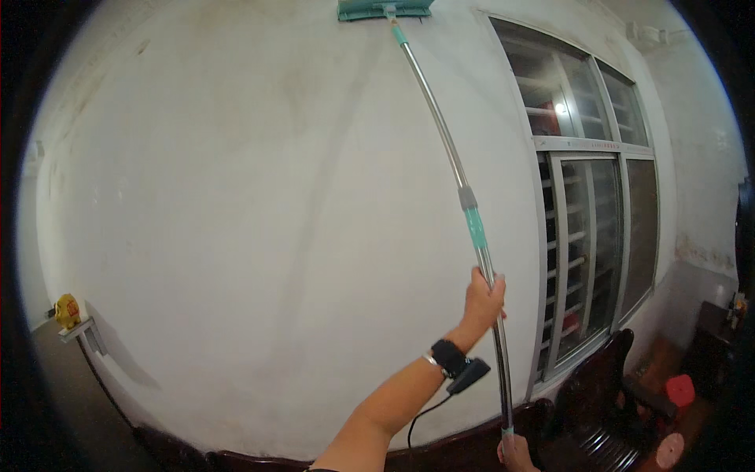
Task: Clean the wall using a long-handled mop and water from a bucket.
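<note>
A flat mop with a telescopic metal pole leans up across the view. Its green mop head is at the top edge of the picture, against the white wall, which has brownish stains higher up. My left hand grips the pole just below its green and grey joint. Lower down, my right hand holds the pole by its bottom end, partly cut off by the frame. A black strap with a device and a cable sits on my left wrist.
To the right is a sliding window with bars behind the glass. Dark wooden seating runs along the wall's foot. A red stool stands at the lower right. On the left, a small shelf bears a yellow figurine.
</note>
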Tool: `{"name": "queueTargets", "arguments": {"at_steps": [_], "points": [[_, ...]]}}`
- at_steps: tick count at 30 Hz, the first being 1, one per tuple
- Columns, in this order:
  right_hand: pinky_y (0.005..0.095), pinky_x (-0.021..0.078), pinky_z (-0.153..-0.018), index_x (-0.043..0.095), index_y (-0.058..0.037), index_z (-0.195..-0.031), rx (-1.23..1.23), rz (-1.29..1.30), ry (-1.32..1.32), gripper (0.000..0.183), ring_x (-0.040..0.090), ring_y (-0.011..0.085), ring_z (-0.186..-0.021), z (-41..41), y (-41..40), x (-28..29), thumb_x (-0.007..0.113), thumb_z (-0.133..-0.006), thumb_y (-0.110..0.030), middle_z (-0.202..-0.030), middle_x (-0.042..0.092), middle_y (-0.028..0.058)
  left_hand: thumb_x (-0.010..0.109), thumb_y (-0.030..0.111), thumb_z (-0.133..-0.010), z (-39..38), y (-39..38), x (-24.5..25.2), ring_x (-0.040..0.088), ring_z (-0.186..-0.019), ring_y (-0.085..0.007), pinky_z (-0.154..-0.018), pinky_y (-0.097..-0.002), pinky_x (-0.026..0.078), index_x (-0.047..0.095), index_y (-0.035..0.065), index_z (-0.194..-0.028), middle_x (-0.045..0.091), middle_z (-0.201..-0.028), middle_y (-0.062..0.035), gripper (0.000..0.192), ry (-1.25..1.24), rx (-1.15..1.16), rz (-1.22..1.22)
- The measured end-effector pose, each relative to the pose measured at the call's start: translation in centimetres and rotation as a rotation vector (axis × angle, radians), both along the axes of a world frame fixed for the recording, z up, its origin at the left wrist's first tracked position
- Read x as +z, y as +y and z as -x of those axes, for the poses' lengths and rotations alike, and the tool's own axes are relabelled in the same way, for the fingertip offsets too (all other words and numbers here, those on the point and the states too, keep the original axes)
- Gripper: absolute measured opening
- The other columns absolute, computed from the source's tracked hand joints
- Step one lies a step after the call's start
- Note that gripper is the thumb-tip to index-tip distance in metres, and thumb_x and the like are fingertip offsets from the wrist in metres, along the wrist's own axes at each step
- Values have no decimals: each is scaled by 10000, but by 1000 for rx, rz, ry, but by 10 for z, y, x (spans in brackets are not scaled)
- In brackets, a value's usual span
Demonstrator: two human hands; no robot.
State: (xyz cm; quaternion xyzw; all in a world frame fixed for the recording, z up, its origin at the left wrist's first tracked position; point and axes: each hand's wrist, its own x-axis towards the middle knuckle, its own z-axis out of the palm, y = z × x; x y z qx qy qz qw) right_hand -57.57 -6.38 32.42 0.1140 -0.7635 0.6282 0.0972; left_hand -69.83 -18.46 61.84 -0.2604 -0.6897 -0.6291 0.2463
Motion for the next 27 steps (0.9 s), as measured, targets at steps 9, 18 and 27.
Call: {"name": "queueTargets", "arguments": {"at_steps": [9, 18, 27], "points": [[333, 318, -372, 410, -61, -480, 82, 6, -23, 648, 399, 166, -362, 69, -24, 103, 296, -849, -581, -411, 387, 44, 528, 176, -804, 48, -13, 120, 516, -421, -179, -345, -315, 455, 341, -20, -820, 485, -576, -104, 272, 172, 118, 36], [268, 325, -354, 451, -33, -579, 132, 191, 13, 529, 379, 134, -354, 98, -39, 240, 361, -881, -459, -452, 417, 42, 529, 313, -814, 62, -10, 250, 589, -489, -274, -443, -353, 500, 449, -85, -844, 567, -699, -188, 407, 251, 428, 127], [248, 333, -389, 459, -55, -710, 89, 417, 136, 344, 387, 112, -403, 66, 43, 100, 412, -890, -344, -515, 408, 25, 598, 265, -742, 43, 46, 134, 570, -724, -389, -625, -451, 453, 322, -62, -926, 537, -764, -255, 466, 343, 354, 508]]}}
